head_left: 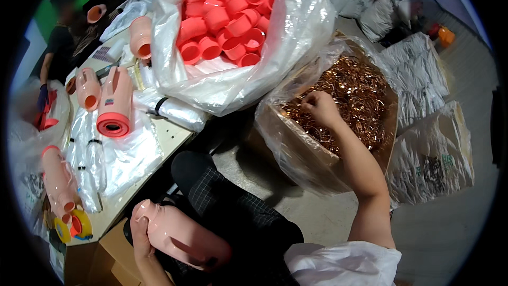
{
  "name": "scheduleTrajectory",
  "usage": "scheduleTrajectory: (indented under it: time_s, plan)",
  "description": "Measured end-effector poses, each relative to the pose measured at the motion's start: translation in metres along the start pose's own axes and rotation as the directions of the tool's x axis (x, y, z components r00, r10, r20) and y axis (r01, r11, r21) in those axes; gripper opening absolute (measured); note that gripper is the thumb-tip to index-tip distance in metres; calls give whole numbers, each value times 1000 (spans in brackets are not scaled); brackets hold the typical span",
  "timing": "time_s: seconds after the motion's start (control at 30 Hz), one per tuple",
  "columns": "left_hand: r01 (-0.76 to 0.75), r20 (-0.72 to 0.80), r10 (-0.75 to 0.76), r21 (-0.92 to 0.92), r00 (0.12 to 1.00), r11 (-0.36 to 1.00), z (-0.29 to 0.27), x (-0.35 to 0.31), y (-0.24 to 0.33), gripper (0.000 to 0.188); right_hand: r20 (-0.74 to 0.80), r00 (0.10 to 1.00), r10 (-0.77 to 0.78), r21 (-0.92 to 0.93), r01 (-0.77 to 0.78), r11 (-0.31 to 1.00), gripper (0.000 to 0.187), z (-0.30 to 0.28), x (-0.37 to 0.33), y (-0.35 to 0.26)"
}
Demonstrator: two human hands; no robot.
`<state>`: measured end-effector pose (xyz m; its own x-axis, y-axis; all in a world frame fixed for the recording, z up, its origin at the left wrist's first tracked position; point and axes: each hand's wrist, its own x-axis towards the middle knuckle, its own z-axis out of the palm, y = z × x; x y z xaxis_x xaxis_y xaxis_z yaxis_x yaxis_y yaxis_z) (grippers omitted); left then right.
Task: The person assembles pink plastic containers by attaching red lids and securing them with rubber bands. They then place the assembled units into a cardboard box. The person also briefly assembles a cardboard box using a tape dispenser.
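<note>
Fingers of the right hand curl shut in a pinch inside a plastic-lined cardboard box, buried among copper-coloured metal rings too tangled to count; whether a ring sits between the fingertips cannot be told. The box stands on the floor to the person's right, well apart from the left hand, which wraps closed around the narrow neck end of a pale pink flask shell held low over the lap. The shell's long axis runs from that neck at lower left toward its wider end at lower right, so the neck lies down and to the left of the pinching fingers, across the person's dark checked trousers. The right hand is plainly nearer the rings, the left nearer the worktable.

On that table lie four more pink flask shells: one with a coral base ring facing the camera, one beside it, one farther back, one near the front edge. Two tape rolls rest at the table's corner. A large clear bag holds roughly two dozen coral plastic cups. Another person works at the far left, and white sacks crowd the floor at right.
</note>
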<state>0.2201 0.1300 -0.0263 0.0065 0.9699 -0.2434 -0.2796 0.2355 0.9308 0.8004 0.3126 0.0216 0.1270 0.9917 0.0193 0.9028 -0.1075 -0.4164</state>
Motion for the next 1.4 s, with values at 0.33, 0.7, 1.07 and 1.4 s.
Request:
scheduleTrajectory:
  time_s: [0.33, 0.7, 1.07, 1.4]
  plan:
    - [-104, -69, 105, 18, 992, 994, -3, -34, 6, 61, -354, 935, -20, 884, 342, 319, 31, 35, -99, -164]
    - [-301, -291, 278, -37, 915, 953, -9, -64, -26, 58, 386, 671, -632, 895, -108, 432, 15, 205, -177, -368]
    - [-219, -417, 139, -150, 898, 964, 10, -51, -23, 46, 561, 562, -607, 822, -463, 331, 40, 219, -190, -340]
    - [-199, -515, 57, -225, 855, 954, 35, -80, -4, 48, 483, 489, -726, 867, -381, 320, 55, 198, -199, -335]
